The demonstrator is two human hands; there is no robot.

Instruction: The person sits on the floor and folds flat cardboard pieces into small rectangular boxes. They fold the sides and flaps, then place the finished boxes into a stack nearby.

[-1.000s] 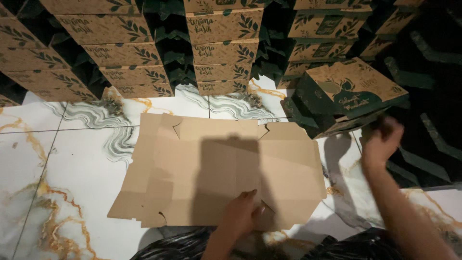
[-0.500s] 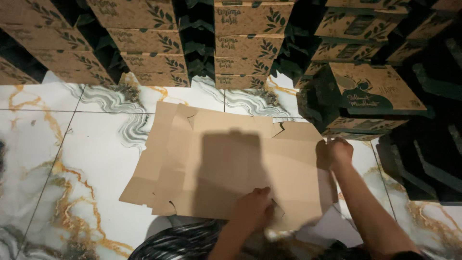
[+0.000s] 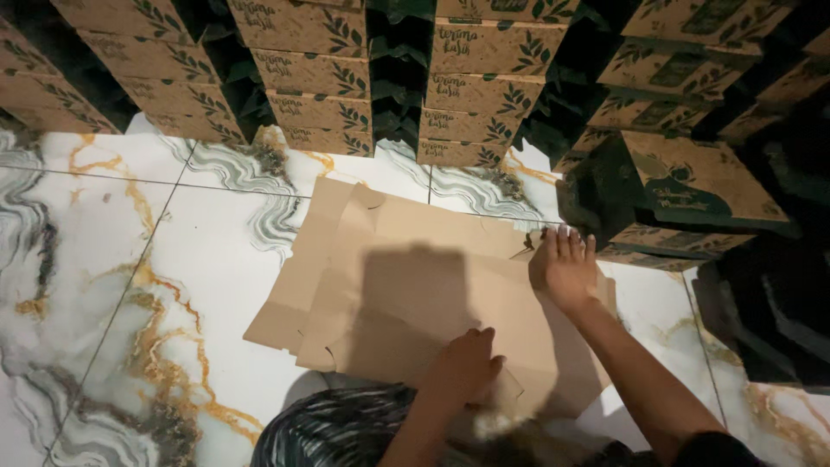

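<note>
Flat card [image 3: 406, 285] lies on the floor [image 3: 130, 251]. Our right hand [image 3: 566, 268] presses it open-palmed; left hand [image 3: 462, 367] curls on its near edge. We judge it light, bendy; grip edges.

A flattened brown cardboard box blank [image 3: 406, 294] lies across the middle of the frame on a white marble-patterned tile floor [image 3: 130, 259] veined in gold and grey. The right hand [image 3: 566, 268] rests palm down, fingers spread, on the blank's upper right edge. The left hand [image 3: 462, 367] presses on the blank's lower edge, near the bottom centre. Along the top of the frame stand stacks of brown cartons printed with green leaves [image 3: 320, 78]. At the right sits a dark green and brown box [image 3: 683, 186], just beside the right hand.
</note>
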